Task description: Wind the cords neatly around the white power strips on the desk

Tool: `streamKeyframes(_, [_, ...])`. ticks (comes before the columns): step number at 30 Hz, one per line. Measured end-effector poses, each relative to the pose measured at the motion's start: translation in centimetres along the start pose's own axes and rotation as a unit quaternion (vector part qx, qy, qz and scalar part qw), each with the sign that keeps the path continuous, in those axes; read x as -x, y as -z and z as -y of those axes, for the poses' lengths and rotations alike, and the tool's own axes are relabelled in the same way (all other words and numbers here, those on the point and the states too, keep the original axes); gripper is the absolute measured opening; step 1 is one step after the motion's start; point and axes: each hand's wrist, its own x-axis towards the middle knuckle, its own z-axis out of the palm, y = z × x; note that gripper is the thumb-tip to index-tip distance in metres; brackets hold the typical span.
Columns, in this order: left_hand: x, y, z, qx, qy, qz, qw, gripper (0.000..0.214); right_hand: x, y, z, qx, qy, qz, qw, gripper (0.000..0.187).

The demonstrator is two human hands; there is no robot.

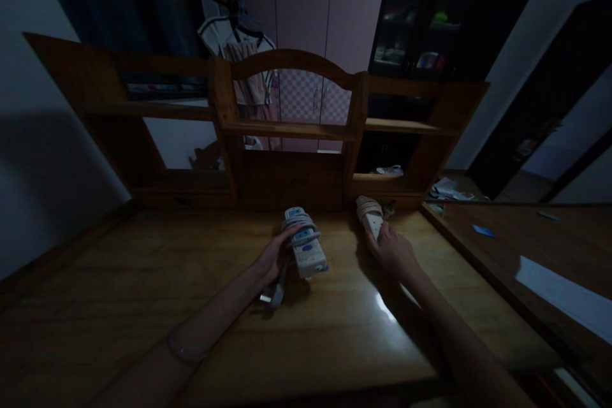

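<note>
My left hand is closed round a white and blue power strip whose grey cord is wound about its middle. The plug of that cord hangs below my left hand, close over the wooden desk. Further right, my right hand grips a second, plain white power strip near the back of the desk. Its cream cord is wrapped round the far end, and its plug lies to the right. My palms hide part of both strips.
A wooden shelf unit rises along the desk's back edge. To the right is a lower brown surface with a white paper and a small blue card. A wall borders the left side.
</note>
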Motion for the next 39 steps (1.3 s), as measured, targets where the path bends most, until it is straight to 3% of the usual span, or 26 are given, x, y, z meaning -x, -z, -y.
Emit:
streamKeyframes(17, [-0.15, 0.27, 0.05, 0.023, 0.002, 0.03, 0.999, 0.044, -0.02, 0.33, 0.09, 0.006, -0.012, 0.009, 1.0, 0.06])
streamKeyframes(39, [0.05, 0.06, 0.03, 0.015, -0.006, 0.02, 1.0, 0.045, 0.74, 0.63, 0.21, 0.003, -0.018, -0.014, 1.0, 0.066])
